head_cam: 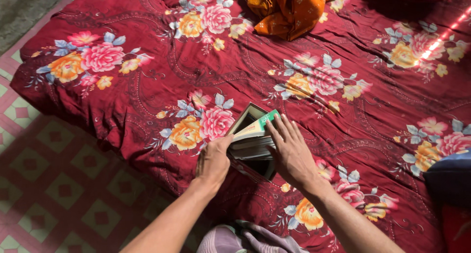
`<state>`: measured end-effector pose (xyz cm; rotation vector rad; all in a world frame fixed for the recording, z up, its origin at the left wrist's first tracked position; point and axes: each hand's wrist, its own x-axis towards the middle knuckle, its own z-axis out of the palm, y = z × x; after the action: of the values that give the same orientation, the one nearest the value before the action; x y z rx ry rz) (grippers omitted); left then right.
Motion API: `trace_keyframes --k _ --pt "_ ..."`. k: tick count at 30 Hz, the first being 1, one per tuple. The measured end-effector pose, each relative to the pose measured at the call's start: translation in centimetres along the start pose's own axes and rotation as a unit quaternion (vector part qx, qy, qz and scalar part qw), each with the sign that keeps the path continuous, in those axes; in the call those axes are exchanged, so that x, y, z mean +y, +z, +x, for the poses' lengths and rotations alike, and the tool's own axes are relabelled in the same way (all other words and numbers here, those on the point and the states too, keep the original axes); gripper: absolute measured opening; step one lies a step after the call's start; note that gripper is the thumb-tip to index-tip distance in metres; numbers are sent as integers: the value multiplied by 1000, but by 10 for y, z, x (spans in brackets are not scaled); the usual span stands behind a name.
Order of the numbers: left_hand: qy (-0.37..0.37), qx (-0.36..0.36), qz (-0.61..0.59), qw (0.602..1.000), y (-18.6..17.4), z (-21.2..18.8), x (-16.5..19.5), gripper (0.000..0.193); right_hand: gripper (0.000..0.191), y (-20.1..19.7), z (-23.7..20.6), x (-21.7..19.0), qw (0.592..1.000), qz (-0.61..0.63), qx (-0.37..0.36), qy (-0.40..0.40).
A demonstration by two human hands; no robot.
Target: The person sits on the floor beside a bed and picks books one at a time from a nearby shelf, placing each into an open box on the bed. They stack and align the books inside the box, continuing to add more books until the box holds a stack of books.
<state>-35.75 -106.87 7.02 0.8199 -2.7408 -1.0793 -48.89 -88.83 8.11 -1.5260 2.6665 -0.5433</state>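
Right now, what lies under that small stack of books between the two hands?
The stack of books rests on a dark red floral bedspread. The left hand and right hand flank it. The fabric directly beneath is covered.

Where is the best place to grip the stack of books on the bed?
Probably the two long sides of the stack, one hand from the left, the other hand from the right. The loose books may slide; squeezing both sides keeps them together.
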Motion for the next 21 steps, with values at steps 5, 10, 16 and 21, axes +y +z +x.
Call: trace_keyframes --k 5,10,16,21 --pt "110 57 81 989 -7 1 15 34 32 -20 6 5 996 41 72 15" --pt "158 90 122 976 -7 6 29 23 25 -37 10 10 994 63 87 39" --pt "92 45 134 986 -9 22 46 27 22 -41 17 16 989 91 80 81" --pt "126 42 180 975 -16 35 50 22 21 -49 19 21 989 76 96 79"
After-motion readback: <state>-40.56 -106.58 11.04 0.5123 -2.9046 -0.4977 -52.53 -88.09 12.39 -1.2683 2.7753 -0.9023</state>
